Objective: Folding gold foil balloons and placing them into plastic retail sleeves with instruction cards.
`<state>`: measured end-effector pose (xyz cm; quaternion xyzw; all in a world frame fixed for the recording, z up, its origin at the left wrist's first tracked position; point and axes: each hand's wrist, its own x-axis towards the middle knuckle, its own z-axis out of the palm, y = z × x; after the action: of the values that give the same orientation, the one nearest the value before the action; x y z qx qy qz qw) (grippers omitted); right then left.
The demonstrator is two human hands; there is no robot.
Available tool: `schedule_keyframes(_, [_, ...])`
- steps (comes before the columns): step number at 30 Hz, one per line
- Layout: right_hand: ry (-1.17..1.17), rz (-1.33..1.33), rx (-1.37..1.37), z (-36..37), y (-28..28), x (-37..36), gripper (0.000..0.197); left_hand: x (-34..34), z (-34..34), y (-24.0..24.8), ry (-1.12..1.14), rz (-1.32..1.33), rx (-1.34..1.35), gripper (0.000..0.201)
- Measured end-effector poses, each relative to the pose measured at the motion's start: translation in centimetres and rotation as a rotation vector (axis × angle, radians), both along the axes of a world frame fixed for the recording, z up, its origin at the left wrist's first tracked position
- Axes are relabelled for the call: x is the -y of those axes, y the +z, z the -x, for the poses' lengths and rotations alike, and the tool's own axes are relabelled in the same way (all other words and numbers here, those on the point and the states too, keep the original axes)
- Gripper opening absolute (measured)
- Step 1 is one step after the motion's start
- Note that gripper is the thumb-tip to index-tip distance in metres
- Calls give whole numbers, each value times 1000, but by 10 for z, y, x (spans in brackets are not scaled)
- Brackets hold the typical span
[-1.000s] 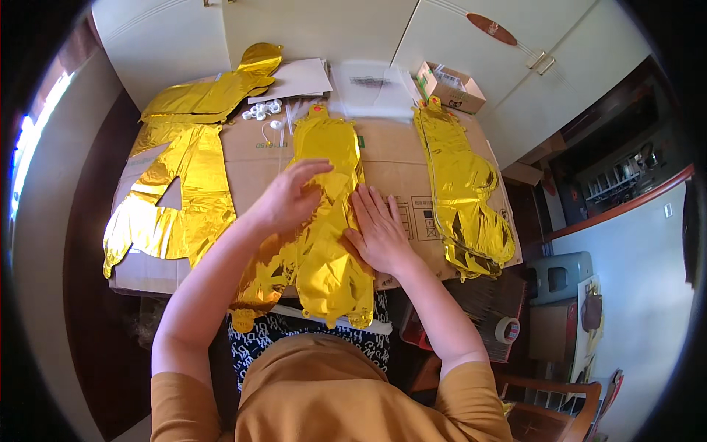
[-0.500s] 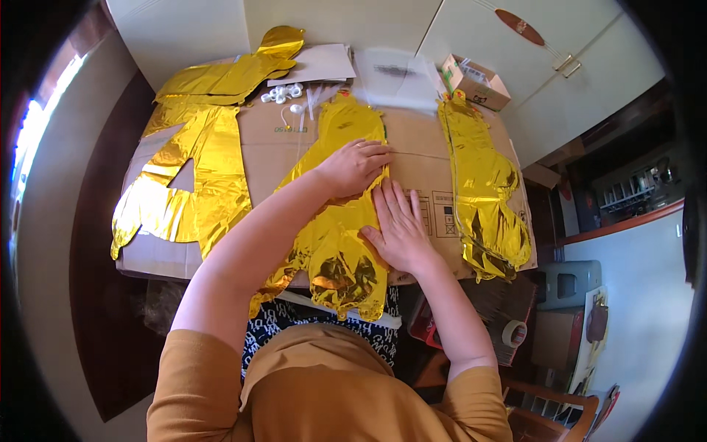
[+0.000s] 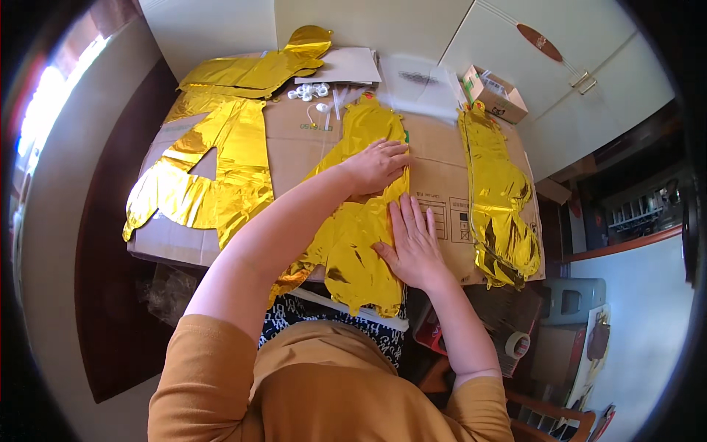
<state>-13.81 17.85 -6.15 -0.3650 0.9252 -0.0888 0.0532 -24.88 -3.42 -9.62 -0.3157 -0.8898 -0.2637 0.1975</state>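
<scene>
A flat gold foil balloon (image 3: 361,250) in the shape of a letter lies in front of me, its lower end hanging over the near edge of the cardboard. My left hand (image 3: 378,166) rests palm down across its upper middle, with the fingertips at its right edge. Lower down, my right hand (image 3: 416,249) lies flat with fingers stretched, along that same edge, partly on the foil and partly on the cardboard (image 3: 434,169). To the left lies another gold foil balloon (image 3: 247,162), shaped like an A. A third, narrower foil balloon (image 3: 501,191) is on the right.
More gold foil (image 3: 243,76) is stacked at the far left, beside grey-white sheets (image 3: 342,66). White ribbon rolls (image 3: 309,91) and clear straws sit behind the middle balloon. A small open carton (image 3: 495,93) stands far right, by a white cabinet (image 3: 515,44). A tape roll (image 3: 517,345) is below right.
The whole view has shifted, so the scene sits farther right. My right hand has slid slightly toward me along the foil's edge; the left stays in place. Reflections on the lower foil differ.
</scene>
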Motion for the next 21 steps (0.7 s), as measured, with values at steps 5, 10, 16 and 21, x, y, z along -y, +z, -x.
schedule_keyframes(5, [2,-6,0,2,-4,-4,85,16,-37,58,199,-389,-185,35])
schedule_keyframes(10, [23,-3,14,-2,3,-16,88,47,-232,97,334,-711,774,19])
schedule_keyframes(16, [84,-2,16,-1,9,-14,88,32,-364,8,534,-1750,1493,41])
schedule_keyframes(21, [84,0,10,-1,5,-20,88,11,-344,6,511,-1969,806,29])
